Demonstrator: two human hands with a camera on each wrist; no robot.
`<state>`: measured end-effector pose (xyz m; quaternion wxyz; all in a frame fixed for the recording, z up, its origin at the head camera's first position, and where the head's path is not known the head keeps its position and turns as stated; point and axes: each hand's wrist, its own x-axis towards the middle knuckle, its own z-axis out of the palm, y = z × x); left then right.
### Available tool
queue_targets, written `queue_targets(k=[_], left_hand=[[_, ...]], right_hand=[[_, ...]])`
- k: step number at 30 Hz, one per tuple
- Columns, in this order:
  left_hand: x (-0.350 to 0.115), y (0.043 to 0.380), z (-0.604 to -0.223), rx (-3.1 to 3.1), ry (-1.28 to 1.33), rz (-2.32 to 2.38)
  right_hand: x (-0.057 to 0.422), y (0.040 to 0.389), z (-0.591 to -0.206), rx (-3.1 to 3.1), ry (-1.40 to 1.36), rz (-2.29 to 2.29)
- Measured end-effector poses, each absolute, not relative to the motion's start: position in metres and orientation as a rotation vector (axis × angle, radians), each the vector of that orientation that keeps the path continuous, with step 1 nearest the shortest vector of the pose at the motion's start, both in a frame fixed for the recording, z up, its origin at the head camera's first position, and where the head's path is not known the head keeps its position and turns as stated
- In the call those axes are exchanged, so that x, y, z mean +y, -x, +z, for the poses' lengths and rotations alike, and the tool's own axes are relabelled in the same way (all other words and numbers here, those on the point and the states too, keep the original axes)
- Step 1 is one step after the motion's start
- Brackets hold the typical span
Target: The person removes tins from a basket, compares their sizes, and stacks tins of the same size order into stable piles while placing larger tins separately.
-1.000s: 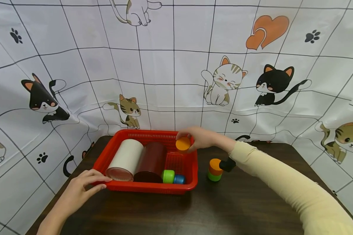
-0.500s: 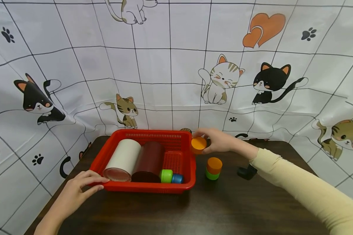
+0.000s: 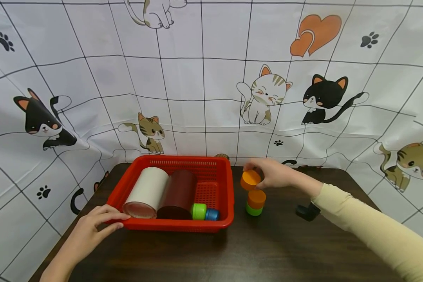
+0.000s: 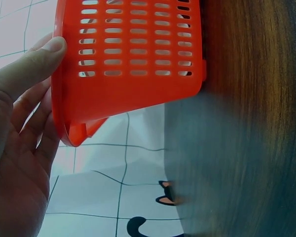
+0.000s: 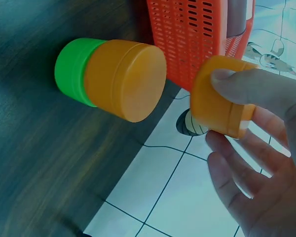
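Observation:
My right hand (image 3: 276,174) pinches a small round orange jar (image 3: 250,180) between thumb and fingers, tilted just above and behind a two-piece stack. That stack has another orange jar (image 3: 256,199) on top of a green one (image 3: 254,210), upright on the table right of the red basket (image 3: 169,224). In the right wrist view the held jar (image 5: 214,94) is apart from the stacked orange jar (image 5: 126,79). My left hand (image 3: 91,231) grips the basket's front left corner; the left wrist view shows the thumb on the rim (image 4: 60,94), the other fingers partly behind it.
Inside the basket lie a white cylinder (image 3: 147,192), a dark red cylinder (image 3: 178,194), a small green piece (image 3: 199,211) and a blue one (image 3: 212,214). A cat-print sheet (image 3: 183,78) hangs behind the dark wooden table (image 3: 232,254). Near the right sleeve is a black device (image 3: 307,212).
My right hand has carried the orange jar from over the basket's right side, out past the rim, to above the stack. The left hand stays on the basket; the view has shifted slightly.

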<state>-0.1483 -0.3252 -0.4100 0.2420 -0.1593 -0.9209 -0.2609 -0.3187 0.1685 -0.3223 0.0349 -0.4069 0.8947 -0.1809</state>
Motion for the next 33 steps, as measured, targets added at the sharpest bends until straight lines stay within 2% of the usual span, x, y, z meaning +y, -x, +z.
queue_targets(k=[33], left_hand=[[-0.324,0.148,-0.412,-2.493,0.459,-0.714]], right_hand=[[0.186,0.307,-0.334,2.674,1.179,-0.469]])
